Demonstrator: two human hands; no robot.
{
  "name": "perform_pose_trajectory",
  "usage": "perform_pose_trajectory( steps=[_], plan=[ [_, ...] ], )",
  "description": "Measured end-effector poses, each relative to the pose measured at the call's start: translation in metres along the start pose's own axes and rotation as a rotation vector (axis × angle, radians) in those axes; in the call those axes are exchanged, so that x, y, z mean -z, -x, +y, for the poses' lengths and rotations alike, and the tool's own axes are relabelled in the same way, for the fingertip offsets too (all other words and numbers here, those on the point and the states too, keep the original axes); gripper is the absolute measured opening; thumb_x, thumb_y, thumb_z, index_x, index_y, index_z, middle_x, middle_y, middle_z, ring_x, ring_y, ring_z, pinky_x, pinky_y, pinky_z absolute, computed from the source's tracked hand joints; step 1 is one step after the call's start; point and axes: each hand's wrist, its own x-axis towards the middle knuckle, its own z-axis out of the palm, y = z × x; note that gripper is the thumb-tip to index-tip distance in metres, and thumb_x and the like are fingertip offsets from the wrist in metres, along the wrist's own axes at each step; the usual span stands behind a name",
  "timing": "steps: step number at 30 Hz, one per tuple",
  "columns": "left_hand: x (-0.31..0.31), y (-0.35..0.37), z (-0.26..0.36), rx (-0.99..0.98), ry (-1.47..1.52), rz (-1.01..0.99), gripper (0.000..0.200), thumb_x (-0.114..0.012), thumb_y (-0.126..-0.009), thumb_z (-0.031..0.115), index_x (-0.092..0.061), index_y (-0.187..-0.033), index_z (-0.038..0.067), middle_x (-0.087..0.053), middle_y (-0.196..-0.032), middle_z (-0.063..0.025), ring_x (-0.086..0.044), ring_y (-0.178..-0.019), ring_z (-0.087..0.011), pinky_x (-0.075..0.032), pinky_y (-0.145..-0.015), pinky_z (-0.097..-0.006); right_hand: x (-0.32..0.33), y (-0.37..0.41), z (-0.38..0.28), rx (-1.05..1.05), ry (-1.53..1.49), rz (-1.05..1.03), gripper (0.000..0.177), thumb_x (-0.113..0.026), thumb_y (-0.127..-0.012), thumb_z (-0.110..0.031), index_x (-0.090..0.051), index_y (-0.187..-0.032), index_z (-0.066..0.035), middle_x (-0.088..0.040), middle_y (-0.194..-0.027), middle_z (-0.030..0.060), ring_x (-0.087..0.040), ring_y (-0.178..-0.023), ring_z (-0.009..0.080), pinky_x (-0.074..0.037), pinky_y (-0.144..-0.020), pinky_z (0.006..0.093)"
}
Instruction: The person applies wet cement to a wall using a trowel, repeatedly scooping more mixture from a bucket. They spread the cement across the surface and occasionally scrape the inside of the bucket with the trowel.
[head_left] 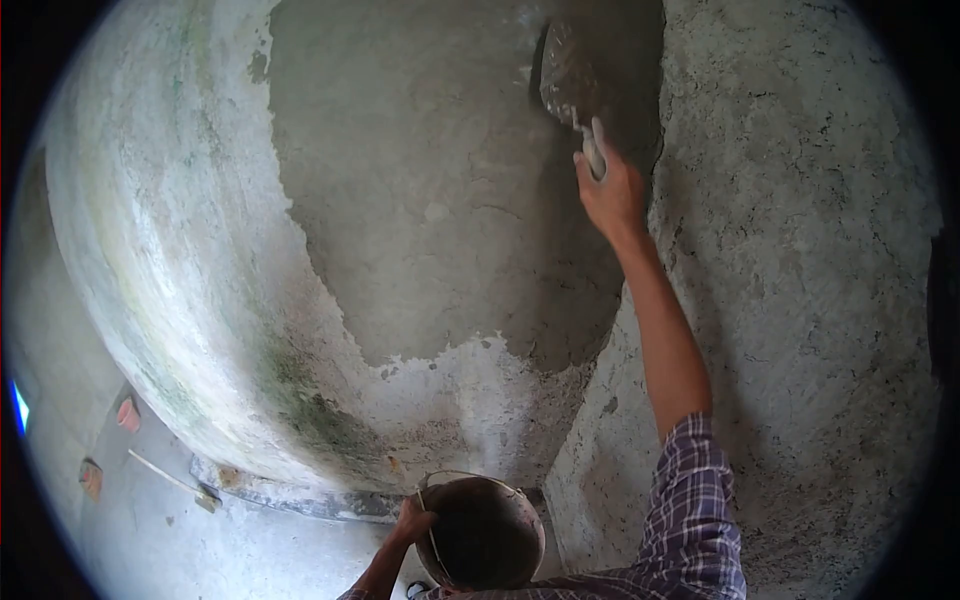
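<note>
In the head view, the right hand (612,195) is at the upper centre-right of the frame, its grip clamped around the handle of a trowel (568,75). The blade lies against a grey plaster patch (430,200), near the patch's right edge, where it meets the rough right-hand wall (800,220). Left of the blade, the plaster gives a broad stretch of room as far as its ragged left edge, beside the whitish wall surface (180,220); its jagged lower edge ends well above the bucket (533,535).

The bucket sits at the bottom centre, near the wall's foot. The left hand (410,522) has its grip clamped on the bucket's left rim. At lower left, a long-handled tool (170,475) and a reddish container (128,414) lie well apart from both hands.
</note>
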Motion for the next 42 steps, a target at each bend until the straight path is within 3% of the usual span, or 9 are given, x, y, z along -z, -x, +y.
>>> perform_pose_trajectory(
  steps=[8, 11, 14, 20, 23, 31, 35, 38, 42],
  plan=[
    [-0.005, 0.001, -0.043, 0.047, -0.024, 0.023, 0.047, -0.056, -0.063, 0.005, -0.064, -0.110, 0.002, -0.069, -0.097, -0.0151, -0.065, -0.091, -0.0208, -0.050, -0.083, -0.0354, -0.014, 0.082, 0.027, -0.065, 0.229, -0.203, 0.053, -0.061, -0.087, -0.019, -0.045, -0.136, -0.007, -0.063, -0.094, 0.0236, -0.064, -0.086, 0.0385, -0.052, -0.073, 0.0437],
    [-0.001, 0.014, -0.012, -0.013, -0.019, 0.102, 0.045, -0.057, -0.063, 0.005, -0.065, -0.108, 0.001, -0.070, -0.094, -0.0149, -0.066, -0.090, -0.0206, -0.050, -0.082, -0.0352, -0.008, 0.131, 0.054, 0.051, 0.123, -0.064, 0.054, -0.062, -0.087, -0.020, -0.044, -0.137, -0.006, -0.063, -0.104, 0.0247, -0.064, -0.093, 0.0380, -0.052, -0.077, 0.0422],
    [-0.001, 0.011, -0.033, -0.023, 0.017, 0.131, 0.045, -0.057, -0.064, 0.006, -0.065, -0.108, 0.001, -0.070, -0.094, -0.0148, -0.066, -0.090, -0.0207, -0.050, -0.082, -0.0351, -0.004, 0.105, 0.056, 0.028, 0.027, 0.160, 0.055, -0.063, -0.087, -0.019, -0.045, -0.136, -0.003, -0.063, -0.109, 0.0249, -0.063, -0.098, 0.0380, -0.052, -0.080, 0.0406],
    [0.003, 0.017, -0.018, -0.001, 0.062, 0.083, 0.047, -0.058, -0.063, 0.005, -0.064, -0.109, 0.002, -0.069, -0.099, -0.0145, -0.065, -0.093, -0.0215, -0.049, -0.085, -0.0351, -0.027, 0.010, 0.017, -0.067, -0.046, 0.181, 0.052, -0.061, -0.087, -0.021, -0.047, -0.133, -0.001, -0.064, -0.104, 0.0263, -0.063, -0.100, 0.0369, -0.050, -0.082, 0.0419],
    [-0.001, 0.012, -0.029, -0.006, 0.036, 0.102, 0.049, -0.058, -0.062, 0.005, -0.064, -0.110, 0.002, -0.069, -0.098, -0.0145, -0.065, -0.093, -0.0214, -0.049, -0.085, -0.0344, -0.036, -0.003, -0.028, -0.138, -0.063, -0.066, 0.052, -0.061, -0.086, -0.022, -0.049, -0.133, -0.004, -0.063, -0.101, 0.0282, -0.063, -0.098, 0.0369, -0.049, -0.083, 0.0428],
    [0.000, -0.001, -0.045, -0.012, 0.080, 0.086, 0.050, -0.057, -0.062, 0.005, -0.064, -0.111, 0.002, -0.069, -0.097, -0.0157, -0.066, -0.092, -0.0231, -0.050, -0.083, -0.0356, -0.029, 0.006, -0.049, 0.045, -0.331, -0.110, 0.051, -0.063, -0.085, -0.020, -0.050, -0.132, -0.004, -0.065, -0.097, 0.0262, -0.065, -0.093, 0.0379, -0.049, -0.081, 0.0355],
    [0.005, 0.011, -0.022, 0.083, 0.040, 0.083, 0.048, -0.056, -0.062, 0.005, -0.065, -0.110, 0.003, -0.069, -0.096, -0.0162, -0.066, -0.091, -0.0231, -0.050, -0.082, -0.0359, -0.020, -0.007, -0.025, -0.235, -0.254, 0.045, 0.054, -0.063, -0.085, -0.020, -0.047, -0.133, -0.001, -0.066, -0.099, 0.0240, -0.065, -0.093, 0.0372, -0.050, -0.080, 0.0376],
    [0.002, 0.010, -0.017, -0.109, 0.021, 0.119, 0.048, -0.056, -0.062, 0.005, -0.064, -0.110, 0.002, -0.069, -0.095, -0.0160, -0.066, -0.091, -0.0228, -0.050, -0.083, -0.0356, -0.031, 0.001, -0.014, -0.081, -0.107, -0.012, 0.051, -0.062, -0.084, -0.021, -0.050, -0.132, -0.006, -0.065, -0.096, 0.0252, -0.062, -0.092, 0.0405, -0.050, -0.077, 0.0437],
    [-0.002, 0.010, -0.029, 0.015, 0.007, 0.012, 0.051, -0.056, -0.062, 0.005, -0.063, -0.113, 0.002, -0.069, -0.098, -0.0159, -0.065, -0.094, -0.0232, -0.049, -0.085, -0.0350, -0.032, 0.054, -0.021, 0.134, -0.105, -0.268, 0.052, -0.063, -0.084, -0.023, -0.051, -0.132, -0.009, -0.064, -0.095, 0.0262, -0.061, -0.089, 0.0430, -0.050, -0.076, 0.0447]
  ],
)
